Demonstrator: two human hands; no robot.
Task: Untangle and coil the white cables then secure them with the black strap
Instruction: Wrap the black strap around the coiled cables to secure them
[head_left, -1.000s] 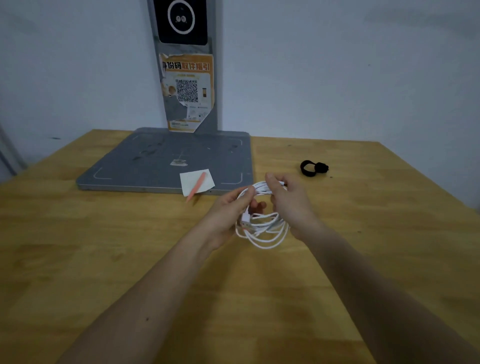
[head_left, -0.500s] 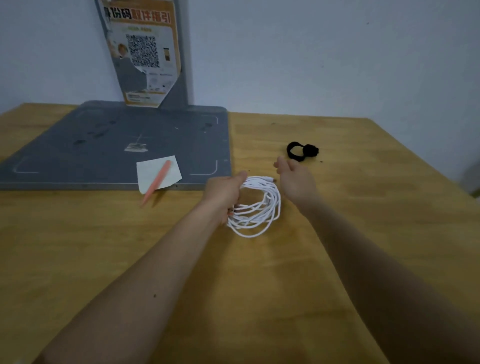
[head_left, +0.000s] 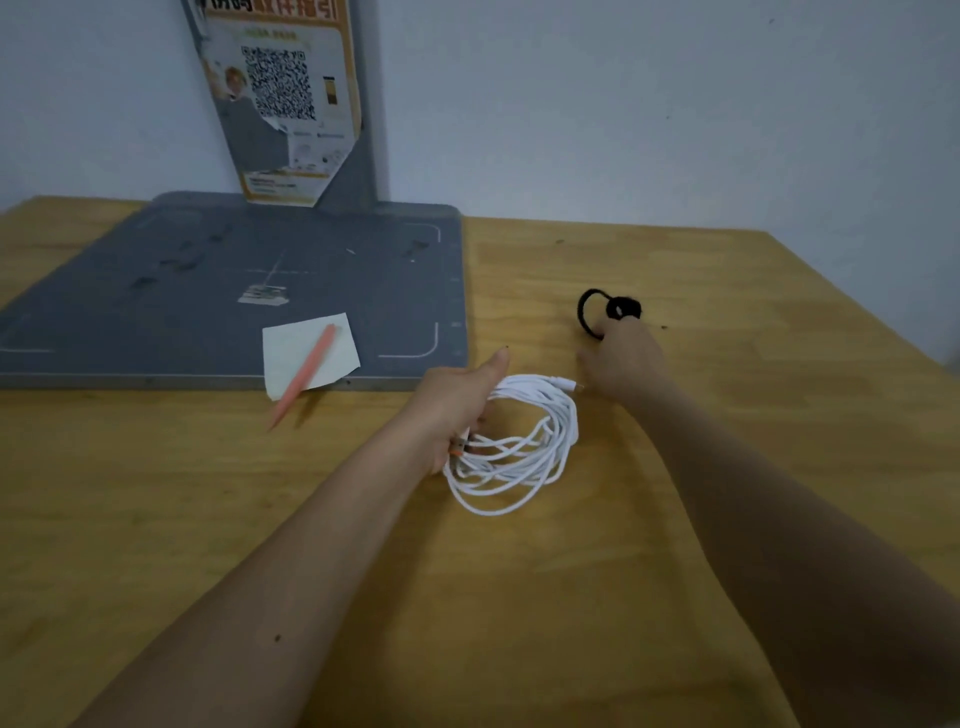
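The white cables (head_left: 524, 452) form a loose coil of several loops just above the wooden table (head_left: 675, 467). My left hand (head_left: 457, 400) is shut on the coil's left side, thumb pointing forward, and a plug end sticks out at the coil's top right. The black strap (head_left: 615, 307) lies curled on the table to the far right of the coil. My right hand (head_left: 623, 358) is stretched out to it, away from the cables. Its fingertips cover the strap's near edge, and the back of the hand hides whether they grip it.
A grey flat base plate (head_left: 234, 291) with an upright post carrying a QR-code poster (head_left: 283, 98) fills the far left. A white paper note (head_left: 309, 353) and an orange pen (head_left: 304, 376) lie over the plate's front edge. The table's right edge runs near the wall.
My right hand has let go of the coil and moved forward and right to the black strap. My left hand alone now holds the cables. The camera has turned to the right.
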